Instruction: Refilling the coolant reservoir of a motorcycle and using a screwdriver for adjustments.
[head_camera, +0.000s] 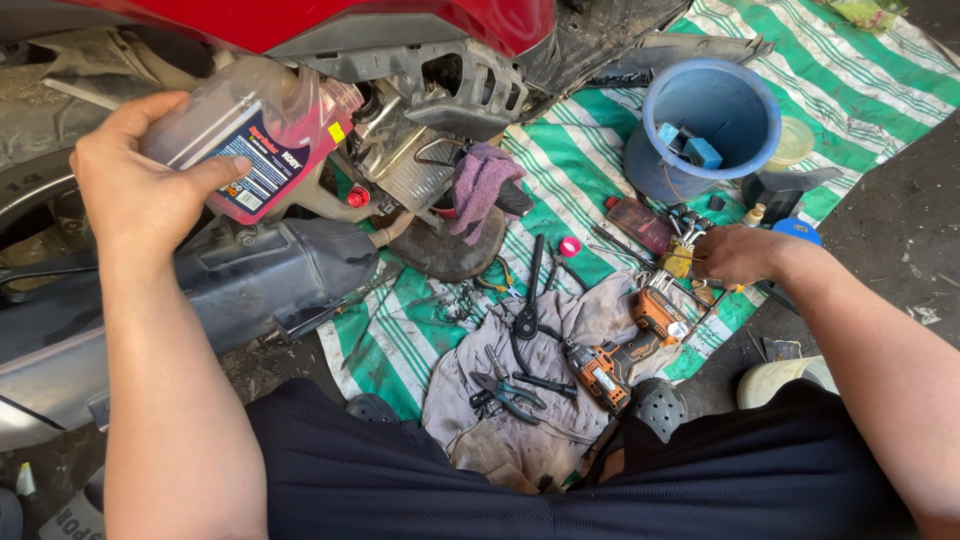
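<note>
The left hand (135, 190), fingers clamped around the tilted oil bottle (250, 135) beside the engine (410, 150), should pour steadily; the right hand's (735, 255) fingers pinch a small tool (680, 258).

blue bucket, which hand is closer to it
Right. The right hand reaches among small tools on the mat just below the blue bucket; the left hand is far across, gripping a tilted oil bottle.
</note>
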